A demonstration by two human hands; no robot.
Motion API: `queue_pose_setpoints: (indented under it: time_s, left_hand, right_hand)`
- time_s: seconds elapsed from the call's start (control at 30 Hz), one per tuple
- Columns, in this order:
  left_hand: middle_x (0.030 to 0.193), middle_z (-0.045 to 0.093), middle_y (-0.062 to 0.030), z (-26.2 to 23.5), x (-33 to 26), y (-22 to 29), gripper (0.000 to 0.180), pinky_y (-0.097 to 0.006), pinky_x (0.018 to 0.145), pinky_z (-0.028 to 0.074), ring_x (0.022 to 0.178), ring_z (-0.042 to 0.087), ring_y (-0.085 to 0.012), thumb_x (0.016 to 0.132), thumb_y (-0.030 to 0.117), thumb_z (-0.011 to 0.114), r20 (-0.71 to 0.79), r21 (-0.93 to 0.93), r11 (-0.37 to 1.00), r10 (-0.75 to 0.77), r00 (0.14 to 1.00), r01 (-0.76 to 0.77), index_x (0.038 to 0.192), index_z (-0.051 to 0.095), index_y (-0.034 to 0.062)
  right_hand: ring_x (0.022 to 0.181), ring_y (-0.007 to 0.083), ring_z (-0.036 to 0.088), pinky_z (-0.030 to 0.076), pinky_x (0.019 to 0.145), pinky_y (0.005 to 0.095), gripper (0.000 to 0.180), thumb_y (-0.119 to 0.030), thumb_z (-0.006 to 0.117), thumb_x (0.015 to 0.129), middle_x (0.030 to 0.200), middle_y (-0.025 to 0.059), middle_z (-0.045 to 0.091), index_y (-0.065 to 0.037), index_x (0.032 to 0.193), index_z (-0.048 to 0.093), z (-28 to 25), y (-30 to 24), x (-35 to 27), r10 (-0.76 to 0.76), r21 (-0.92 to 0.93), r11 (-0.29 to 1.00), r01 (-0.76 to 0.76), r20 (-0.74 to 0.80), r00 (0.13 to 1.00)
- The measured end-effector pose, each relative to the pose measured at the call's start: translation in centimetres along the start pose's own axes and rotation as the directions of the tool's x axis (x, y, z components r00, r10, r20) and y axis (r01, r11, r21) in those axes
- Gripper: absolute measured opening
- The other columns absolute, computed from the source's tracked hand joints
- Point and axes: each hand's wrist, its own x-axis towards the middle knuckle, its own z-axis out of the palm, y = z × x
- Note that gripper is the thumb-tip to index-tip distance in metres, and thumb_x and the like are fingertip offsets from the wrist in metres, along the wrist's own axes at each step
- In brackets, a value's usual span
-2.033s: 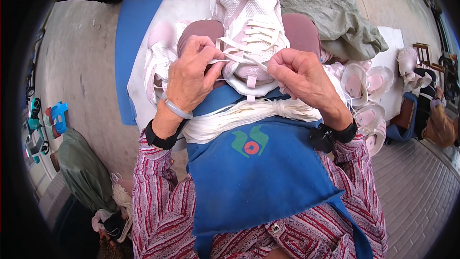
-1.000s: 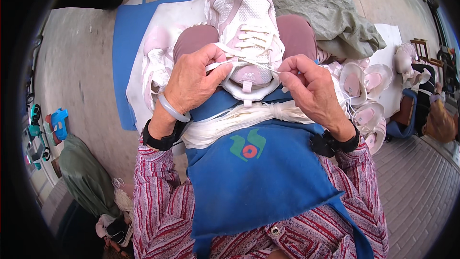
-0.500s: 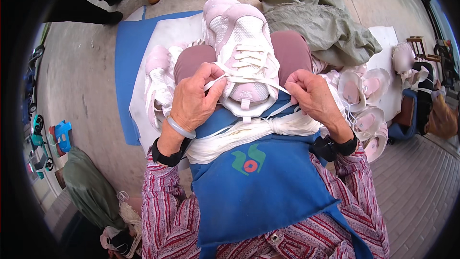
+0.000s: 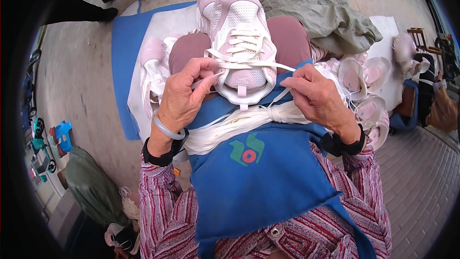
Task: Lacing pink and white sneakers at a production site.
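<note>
Pink-and-white shoe (image 4: 242, 43) resting between 2 knees (image 4: 287, 41), toe pointing away.
Left hand (image 4: 184, 93) pinches lace (image 4: 286, 66) beside the shoe's opening; right hand (image 4: 316, 93) pinches a stretched length. Done well, this likely calls for even, low pulls, the strands lying flat and untwisted.
</note>
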Motion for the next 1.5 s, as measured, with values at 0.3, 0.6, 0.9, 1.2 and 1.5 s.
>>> queue_pose_setpoints:
  time_s: [0.3, 0.6, 0.9, 1.2, 1.5]
  left_hand:
    - [0.089, 0.065, -0.0058, 0.1, 0.4, 0.5, 0.009, -0.024, 0.072, 0.051, 0.079, 0.063, -0.0109, 0.095, 0.000, 0.061, -0.012, 0.201, 0.977, 0.071, 0.997, -0.068, 0.102, 0.065, -0.0028]
    - [0.090, 0.064, -0.0057, 0.1, 0.4, 0.8, 0.009, -0.024, 0.072, 0.050, 0.081, 0.063, -0.0119, 0.093, -0.001, 0.062, -0.062, 0.218, 0.975, 0.057, 0.996, -0.042, 0.101, 0.066, -0.0018]
    - [0.078, 0.066, -0.0082, 1.1, 1.0, 0.8, 0.008, -0.030, 0.064, 0.051, 0.068, 0.065, -0.0190, 0.087, -0.002, 0.064, -0.143, 0.079, 0.996, 0.044, 0.989, -0.033, 0.094, 0.062, 0.0008]
    - [0.084, 0.065, -0.0017, 0.9, 1.4, 0.8, 0.012, -0.021, 0.072, 0.052, 0.077, 0.062, -0.0064, 0.088, 0.001, 0.071, -0.159, 0.109, 0.994, 0.003, 0.987, 0.015, 0.095, 0.062, -0.0019]
    - [0.081, 0.058, -0.0047, 1.5, -0.3, 0.8, 0.021, -0.036, 0.069, 0.042, 0.074, 0.055, -0.0223, 0.077, 0.011, 0.079, -0.209, 0.682, 0.695, 0.482, 0.851, -0.226, 0.094, 0.069, 0.0065]
  right_hand:
    - [0.076, 0.0278, 0.063, 0.052, 0.060, 0.0370, 0.020, -0.002, 0.066, 0.082, 0.097, 0.0084, 0.056, -0.005, 0.101, 0.061, 1.2, 1.3, -0.3, -0.046, -0.275, 0.957, 0.090, 0.163, 0.986]
    - [0.075, 0.0306, 0.062, 0.050, 0.065, 0.0391, 0.016, 0.000, 0.065, 0.087, 0.086, 0.0120, 0.058, -0.005, 0.102, 0.062, 0.2, 0.5, 1.4, 0.010, -0.036, 0.999, -0.014, -0.119, 0.993]
    - [0.079, 0.0250, 0.065, 0.054, 0.062, 0.0340, 0.015, -0.005, 0.064, 0.086, 0.099, 0.0065, 0.058, -0.007, 0.101, 0.064, 0.5, 1.4, 0.9, 0.040, -0.372, 0.927, -0.048, -0.031, 0.999]
    - [0.079, 0.0276, 0.063, 0.053, 0.063, 0.0358, 0.008, -0.004, 0.063, 0.084, 0.101, 0.0084, 0.058, -0.005, 0.092, 0.060, 1.3, 1.4, 1.1, -0.026, -0.273, 0.962, 0.020, -0.018, 1.000]
    - [0.075, 0.0312, 0.061, 0.049, 0.065, 0.0390, 0.009, -0.004, 0.068, 0.087, 0.083, 0.0115, 0.058, -0.003, 0.095, 0.063, 1.1, 0.9, 1.9, 0.031, 0.009, 0.999, -0.030, -0.133, 0.991]
